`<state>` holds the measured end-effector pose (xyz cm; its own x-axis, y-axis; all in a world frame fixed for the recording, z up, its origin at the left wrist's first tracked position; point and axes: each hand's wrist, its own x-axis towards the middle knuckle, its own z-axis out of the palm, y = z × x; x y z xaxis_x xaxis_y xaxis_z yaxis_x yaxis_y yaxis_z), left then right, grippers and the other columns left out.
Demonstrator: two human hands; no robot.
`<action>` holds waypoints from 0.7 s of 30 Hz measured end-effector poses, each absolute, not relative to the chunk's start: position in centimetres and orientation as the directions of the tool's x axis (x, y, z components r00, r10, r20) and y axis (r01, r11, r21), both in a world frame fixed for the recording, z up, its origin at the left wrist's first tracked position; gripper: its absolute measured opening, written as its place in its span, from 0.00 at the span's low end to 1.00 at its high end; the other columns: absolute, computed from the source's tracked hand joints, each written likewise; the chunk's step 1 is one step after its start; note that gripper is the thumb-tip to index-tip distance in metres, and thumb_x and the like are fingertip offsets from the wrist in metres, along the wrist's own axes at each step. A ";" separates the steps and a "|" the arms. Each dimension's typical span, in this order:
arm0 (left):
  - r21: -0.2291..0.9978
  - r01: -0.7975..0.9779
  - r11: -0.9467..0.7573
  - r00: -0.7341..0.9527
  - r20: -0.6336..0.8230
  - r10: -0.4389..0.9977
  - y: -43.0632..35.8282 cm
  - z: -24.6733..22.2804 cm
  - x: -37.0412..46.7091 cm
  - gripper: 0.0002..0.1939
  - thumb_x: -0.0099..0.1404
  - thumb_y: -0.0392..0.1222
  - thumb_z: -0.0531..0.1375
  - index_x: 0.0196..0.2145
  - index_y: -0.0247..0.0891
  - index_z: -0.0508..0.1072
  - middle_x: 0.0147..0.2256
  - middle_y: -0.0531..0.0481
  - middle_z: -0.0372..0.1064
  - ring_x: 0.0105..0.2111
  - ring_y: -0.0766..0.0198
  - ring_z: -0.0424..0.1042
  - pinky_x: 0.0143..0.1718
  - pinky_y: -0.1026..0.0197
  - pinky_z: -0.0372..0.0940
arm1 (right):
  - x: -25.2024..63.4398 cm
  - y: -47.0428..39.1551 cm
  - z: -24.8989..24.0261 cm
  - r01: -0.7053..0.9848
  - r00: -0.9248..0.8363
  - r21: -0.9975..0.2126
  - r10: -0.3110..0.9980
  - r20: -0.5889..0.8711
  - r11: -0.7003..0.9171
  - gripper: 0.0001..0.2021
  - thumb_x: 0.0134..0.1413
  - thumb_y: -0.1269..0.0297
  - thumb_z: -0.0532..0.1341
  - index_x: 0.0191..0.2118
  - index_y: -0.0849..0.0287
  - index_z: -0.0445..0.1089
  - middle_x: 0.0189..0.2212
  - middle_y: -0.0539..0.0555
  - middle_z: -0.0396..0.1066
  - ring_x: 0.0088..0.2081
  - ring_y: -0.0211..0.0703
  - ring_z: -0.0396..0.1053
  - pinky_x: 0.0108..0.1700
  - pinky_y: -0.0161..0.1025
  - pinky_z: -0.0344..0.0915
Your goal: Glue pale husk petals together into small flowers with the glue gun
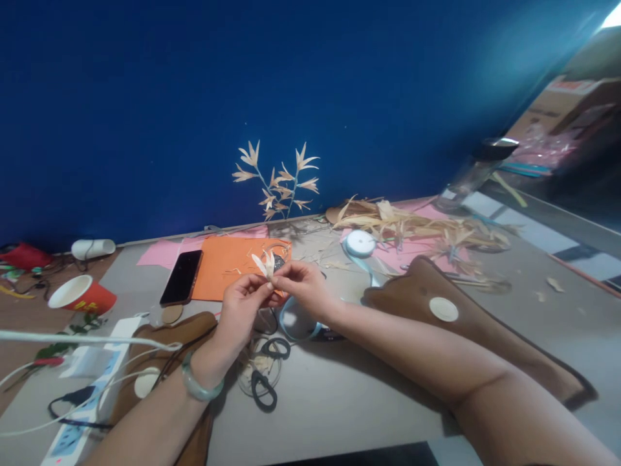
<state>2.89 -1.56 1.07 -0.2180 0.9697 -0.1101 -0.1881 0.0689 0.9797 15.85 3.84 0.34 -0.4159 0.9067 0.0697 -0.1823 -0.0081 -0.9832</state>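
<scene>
A small pale flower (264, 264) with pointed husk-like petals stands up between my fingertips, above the orange sheet (213, 259). My left hand (245, 301) pinches its base from the left, a green bangle on the wrist. From the right, my right hand (303, 285) is closed on the same base, thumb and forefinger together. The lowest part of the flower is hidden by my fingers. Black-handled scissors (264, 389) lie just below my hands, beside a ring of thin wire. A roll of light blue tape (295, 318) sits under my right hand.
Flower branches (291, 188) rise before the blue wall. Dried husks (402, 223) and a white-centred ribbon roll (360, 243) lie at the back right. Brown shaped boards (480, 317) flank my arms. At left are a phone (181, 278), a red cup (92, 296) and a power strip (72, 430).
</scene>
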 end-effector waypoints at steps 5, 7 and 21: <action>0.971 -0.226 0.082 -0.190 -0.126 0.974 -1.5 1.1 2.8 0.14 0.49 0.44 0.70 0.25 0.34 0.69 0.20 0.52 0.72 0.22 0.67 0.73 0.28 0.64 0.70 | 15.9 3.8 0.7 -0.208 -0.428 -0.978 0.901 0.073 -0.020 0.07 0.43 0.64 0.67 0.24 0.60 0.70 0.22 0.47 0.70 0.25 0.34 0.66 0.32 0.33 0.65; 0.963 -0.254 0.094 -0.174 -0.141 0.975 -1.5 1.0 2.8 0.15 0.48 0.44 0.70 0.25 0.35 0.68 0.20 0.52 0.72 0.21 0.66 0.73 0.27 0.64 0.69 | 15.9 3.7 0.8 -0.223 -0.446 -0.974 0.892 0.067 -0.039 0.07 0.43 0.64 0.67 0.24 0.60 0.69 0.21 0.47 0.69 0.24 0.34 0.66 0.31 0.33 0.65; 0.955 -0.262 0.137 -0.044 -0.154 0.987 -0.9 0.7 1.8 0.14 0.44 0.41 0.72 0.20 0.34 0.69 0.18 0.51 0.72 0.19 0.67 0.71 0.23 0.65 0.66 | 16.7 5.1 0.0 -0.186 -0.614 -0.967 0.789 -0.023 -0.172 0.09 0.43 0.64 0.69 0.25 0.60 0.69 0.22 0.47 0.71 0.25 0.34 0.67 0.31 0.34 0.62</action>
<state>1.77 -0.87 0.68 -0.0443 0.9871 -0.1536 -0.2617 0.1369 0.9554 16.74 5.15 -0.03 -0.6136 0.7893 -0.0229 -0.1856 -0.1723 -0.9674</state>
